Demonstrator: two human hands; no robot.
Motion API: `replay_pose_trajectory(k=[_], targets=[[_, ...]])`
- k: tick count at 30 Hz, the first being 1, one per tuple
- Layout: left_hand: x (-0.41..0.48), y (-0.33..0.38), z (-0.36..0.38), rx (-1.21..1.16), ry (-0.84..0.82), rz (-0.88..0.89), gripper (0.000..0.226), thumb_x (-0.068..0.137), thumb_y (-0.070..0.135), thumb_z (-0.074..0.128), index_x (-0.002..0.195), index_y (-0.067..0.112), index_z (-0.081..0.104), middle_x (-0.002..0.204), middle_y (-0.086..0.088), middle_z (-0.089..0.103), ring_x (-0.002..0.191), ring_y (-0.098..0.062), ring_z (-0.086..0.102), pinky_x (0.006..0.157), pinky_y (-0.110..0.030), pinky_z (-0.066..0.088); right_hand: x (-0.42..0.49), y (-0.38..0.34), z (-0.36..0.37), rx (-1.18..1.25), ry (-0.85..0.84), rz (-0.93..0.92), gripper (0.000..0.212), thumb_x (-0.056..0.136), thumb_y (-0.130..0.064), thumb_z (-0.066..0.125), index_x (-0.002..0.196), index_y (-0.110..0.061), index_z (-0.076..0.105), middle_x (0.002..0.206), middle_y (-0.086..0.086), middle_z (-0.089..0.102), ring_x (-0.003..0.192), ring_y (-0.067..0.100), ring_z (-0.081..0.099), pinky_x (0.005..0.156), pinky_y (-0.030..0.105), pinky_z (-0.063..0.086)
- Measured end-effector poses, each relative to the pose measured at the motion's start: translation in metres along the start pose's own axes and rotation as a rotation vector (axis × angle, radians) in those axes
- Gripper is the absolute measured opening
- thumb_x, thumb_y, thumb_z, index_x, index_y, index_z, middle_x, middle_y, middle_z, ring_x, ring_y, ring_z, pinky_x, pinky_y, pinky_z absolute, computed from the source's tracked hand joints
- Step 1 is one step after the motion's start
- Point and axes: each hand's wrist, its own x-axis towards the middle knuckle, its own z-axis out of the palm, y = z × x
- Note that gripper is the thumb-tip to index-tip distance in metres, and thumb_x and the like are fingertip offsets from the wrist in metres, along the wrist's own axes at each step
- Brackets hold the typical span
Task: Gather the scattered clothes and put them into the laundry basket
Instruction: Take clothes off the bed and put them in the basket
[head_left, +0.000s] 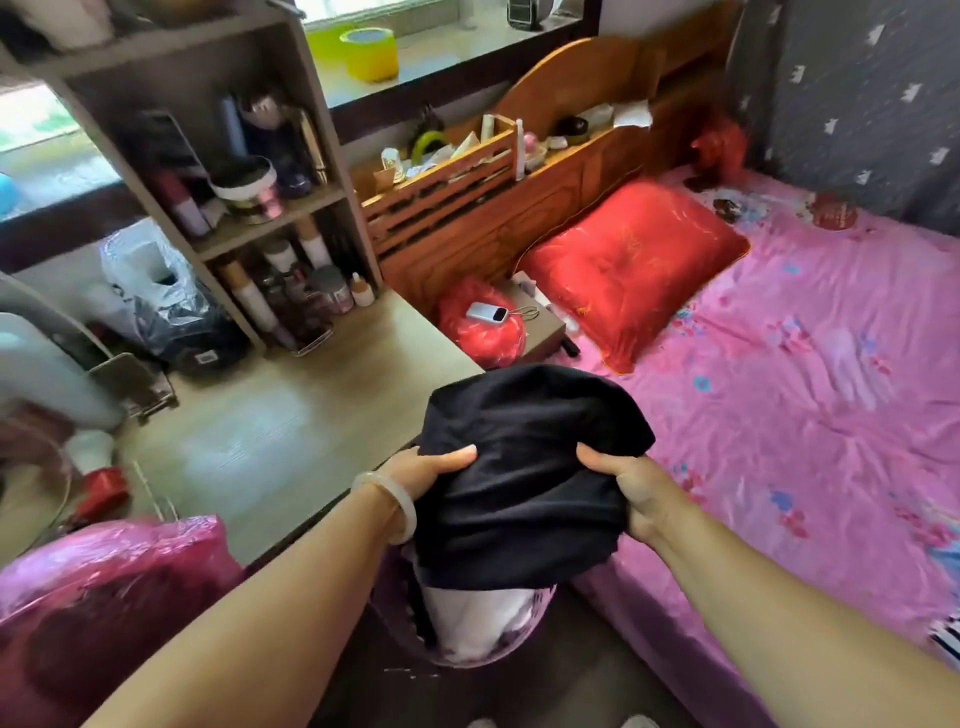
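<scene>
Both hands, left (426, 470) & right (631, 491), gripped a black garment (524, 467) above the laundry basket (400, 613) at 6 o'clock. White clothes (478, 618) already inside; bed (810, 395) at 3 o'clock looked cleared, so prob. nearly done.

The garment (524, 467) is plain black, with no print showing. Below it, the laundry basket (395, 618) is purple, and the cloth inside it (483, 618) is white. The bracelet (387, 506) on the left wrist is pale, milky white. The bed sheet (810, 395) is bright pink with a scattered print of blue and red flowers. The pillow (634, 270) is glossy red with fine gold embroidery. The headboard (566, 171) is orange-brown wood. The worktop (291, 415) is light beige wood grain. The plastic bag (104, 587) at lower left is translucent pink. On the windowsill the tub (370, 52) is yellow-green. The wall covering (872, 88) is grey with small white shapes.
</scene>
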Motion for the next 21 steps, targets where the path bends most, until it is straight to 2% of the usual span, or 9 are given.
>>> replay_pose_trajectory(k=[6,9,12,14,16,17,19,20,21], targets=[[0.026,-0.047,-0.032,0.052,0.075,-0.134,0.069,0.047,0.028,0.094,0.109,0.014,0.068,0.104,-0.011,0.073,0.095,-0.033,0.069,0.094,-0.049,0.051,0.018,0.065,-0.003,-0.007,0.119,0.109,0.051,0.064,-0.006,0.076,0.115,-0.002,0.067,0.107,0.018,0.072,0.095,0.033,0.070,0.077,0.040,0.057],[0.038,-0.064,-0.043,0.032,0.077,-0.182,0.050,0.063,0.016,0.088,0.107,0.010,0.067,0.105,-0.014,0.072,0.095,-0.033,0.069,0.090,-0.044,0.052,0.025,0.091,-0.001,-0.003,0.149,0.134,0.040,0.073,-0.002,0.073,0.112,-0.003,0.068,0.107,0.019,0.072,0.099,0.035,0.068,0.081,0.043,0.056],[0.058,-0.079,-0.057,0.028,0.106,-0.208,0.050,0.066,0.015,0.086,0.111,0.010,0.064,0.105,-0.013,0.071,0.095,-0.032,0.068,0.088,-0.044,0.052,0.041,0.111,0.002,-0.066,0.199,0.141,0.064,0.056,-0.016,0.086,0.116,-0.005,0.066,0.106,0.016,0.073,0.099,0.035,0.069,0.090,0.050,0.054],[0.079,-0.087,-0.066,0.079,0.202,-0.202,0.074,0.056,0.028,0.092,0.118,0.010,0.058,0.111,-0.012,0.069,0.099,-0.032,0.066,0.092,-0.044,0.051,0.057,0.119,0.004,-0.208,0.270,0.132,0.087,0.050,-0.024,0.092,0.129,-0.012,0.057,0.120,0.011,0.068,0.106,0.031,0.066,0.095,0.048,0.052],[0.092,-0.086,-0.067,0.256,0.302,-0.226,0.087,0.060,0.035,0.089,0.130,0.004,0.049,0.122,-0.015,0.062,0.109,-0.035,0.060,0.095,-0.039,0.048,0.077,0.126,0.001,-0.377,0.405,0.155,0.107,0.062,-0.020,0.090,0.149,-0.018,0.029,0.147,0.009,0.045,0.130,0.030,0.048,0.107,0.046,0.040],[0.095,-0.084,-0.065,0.352,0.361,-0.255,0.077,0.071,0.031,0.083,0.132,0.002,0.046,0.119,-0.017,0.061,0.106,-0.035,0.060,0.092,-0.035,0.047,0.085,0.129,-0.004,-0.409,0.470,0.181,0.111,0.068,-0.017,0.087,0.153,-0.020,0.016,0.154,0.009,0.034,0.137,0.030,0.039,0.111,0.045,0.034],[0.102,-0.082,-0.061,0.458,0.432,-0.260,0.050,0.085,0.018,0.071,0.127,0.004,0.047,0.095,-0.013,0.063,0.083,-0.027,0.060,0.080,-0.034,0.046,0.093,0.134,-0.013,-0.361,0.511,0.236,0.108,0.074,-0.011,0.080,0.154,-0.022,0.009,0.155,0.010,0.030,0.138,0.032,0.036,0.111,0.047,0.033],[0.110,-0.082,-0.059,0.498,0.441,-0.271,0.051,0.087,0.014,0.067,0.132,0.002,0.046,0.095,-0.012,0.063,0.082,-0.026,0.061,0.077,-0.032,0.046,0.094,0.136,-0.019,-0.335,0.498,0.255,0.105,0.074,-0.009,0.078,0.154,-0.023,0.011,0.154,0.010,0.034,0.136,0.032,0.039,0.110,0.048,0.035],[0.113,-0.082,-0.056,0.536,0.447,-0.276,0.053,0.088,0.012,0.065,0.136,0.001,0.044,0.108,-0.014,0.064,0.095,-0.028,0.062,0.078,-0.031,0.044,0.093,0.137,-0.024,-0.310,0.482,0.273,0.102,0.074,-0.008,0.078,0.153,-0.025,0.015,0.150,0.011,0.039,0.133,0.032,0.043,0.108,0.049,0.038]])
